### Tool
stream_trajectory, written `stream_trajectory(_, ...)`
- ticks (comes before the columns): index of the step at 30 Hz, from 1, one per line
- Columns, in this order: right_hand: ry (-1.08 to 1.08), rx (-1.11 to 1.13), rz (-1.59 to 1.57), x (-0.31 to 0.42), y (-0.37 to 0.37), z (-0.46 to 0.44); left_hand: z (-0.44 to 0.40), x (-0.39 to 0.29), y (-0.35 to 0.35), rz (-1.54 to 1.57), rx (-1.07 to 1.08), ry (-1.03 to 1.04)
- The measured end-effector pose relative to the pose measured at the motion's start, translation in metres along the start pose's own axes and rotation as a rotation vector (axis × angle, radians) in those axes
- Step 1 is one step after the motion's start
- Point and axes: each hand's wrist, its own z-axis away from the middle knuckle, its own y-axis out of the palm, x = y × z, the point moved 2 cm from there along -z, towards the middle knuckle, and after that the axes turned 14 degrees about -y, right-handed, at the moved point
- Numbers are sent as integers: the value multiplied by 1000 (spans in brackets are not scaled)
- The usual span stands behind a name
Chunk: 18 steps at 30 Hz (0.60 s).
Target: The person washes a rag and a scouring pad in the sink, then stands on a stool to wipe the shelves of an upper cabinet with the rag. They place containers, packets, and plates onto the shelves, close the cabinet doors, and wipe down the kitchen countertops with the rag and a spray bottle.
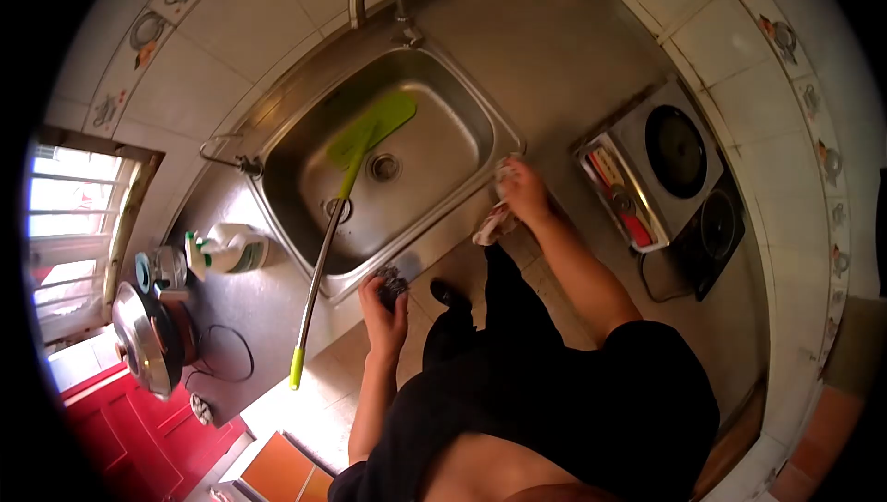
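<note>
My left hand (pixel 381 313) is closed around a dark, wiry scouring pad (pixel 393 286) at the front edge of the sink. A pale cloth with reddish patches (pixel 496 223) hangs from my right hand (pixel 525 192), which grips it by the sink's right front corner. Between and beyond both hands lies the steel sink (pixel 453 119). A long-handled tool with a flat green head (pixel 374 128) rests in it, its metal shaft crossing the front rim and its green grip end sticking out past the counter.
A curved faucet (pixel 400 3) rises behind the sink. On the right stands a two-plate electric stove (pixel 679 146) with a cord. Left of the sink are a white bottle with a green top (pixel 231 251), a glass jar (pixel 168 268) and a lidded pan (pixel 139 340).
</note>
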Motion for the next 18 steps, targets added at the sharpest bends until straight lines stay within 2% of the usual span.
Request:
stream_trajectory(1, -66, -155, 49, -10, -23, -14, -21, -13, 16, -45, -7, 30)
stream_trajectory(4, -174, -379, 707, -10, -68, -65, -67, -28, 65, -113, -35, 49)
stream_trajectory(7, 400, -224, 1013, -15, -44, -135, -102, -35, 105, -138, -25, 19)
stream_trajectory(10, 282, -110, 943, -20, -52, -242, -133, -27, 125, -166, -147, -2)
stream_trajectory(11, 40, -236, 976, -48, -48, -278, -140, -21, 128, -173, -154, -40)
stream_trajectory(13, -276, -204, 974, -67, -61, -349, -148, -14, 134, -169, -152, -138)
stream_trajectory(16, -358, -375, 800, -115, -143, -417, -152, -3, 141, -216, -142, -204)
stream_trajectory(17, -232, -523, 940, -147, -177, -428, -152, -2, 144, -256, -139, -222)
stream_trajectory(18, -156, -573, 1159, -160, -200, -435, -154, -3, 146, -268, -153, -207)
